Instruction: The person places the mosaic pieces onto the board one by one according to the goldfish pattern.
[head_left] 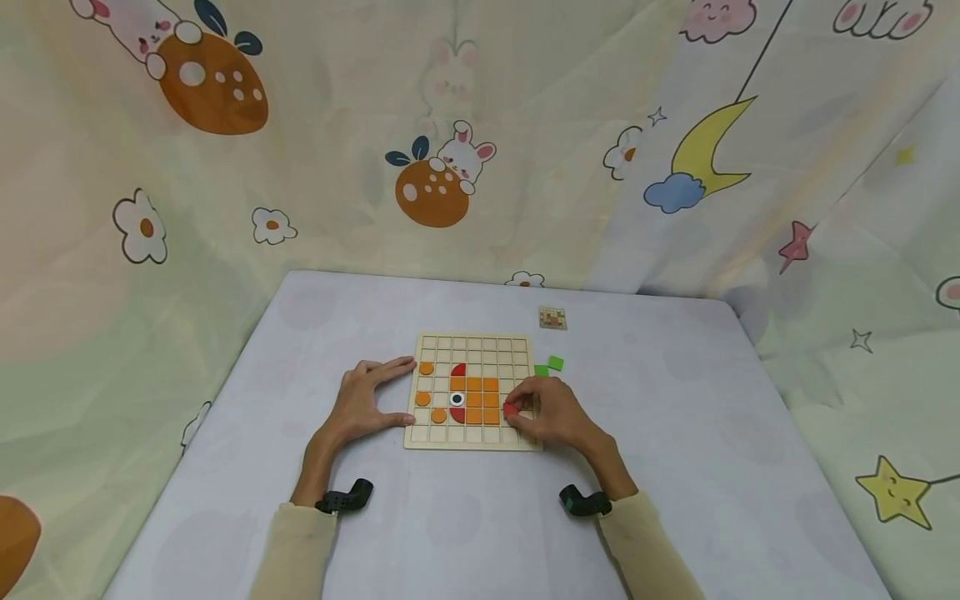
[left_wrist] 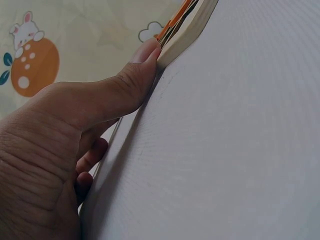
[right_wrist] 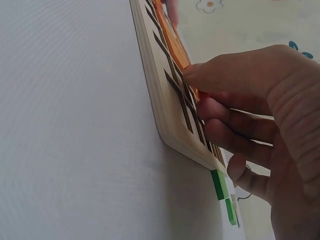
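Note:
A square wooden grid board [head_left: 472, 438] lies on the table. Orange square tiles [head_left: 482, 400] form a block in its middle, beside red rounded tiles [head_left: 458, 415] and a white disc with a black centre [head_left: 457, 400]. Orange round pieces [head_left: 426, 368] sit toward the left side. My left hand [head_left: 362, 398] touches the board's left edge, thumb near the lower corner and fingers stretched higher up. At the right side of the grid, my right hand [head_left: 553, 408] pinches a small red tile [head_left: 511, 410] between thumb and fingers; its shape is partly hidden.
Two green square tiles, the farther one [head_left: 556, 363] on the table and the nearer one [head_left: 542, 371] against the board, lie at the right. A small patterned card [head_left: 552, 318] is behind them. The white-covered table [head_left: 465, 517] meets a patterned cloth backdrop [head_left: 337, 167].

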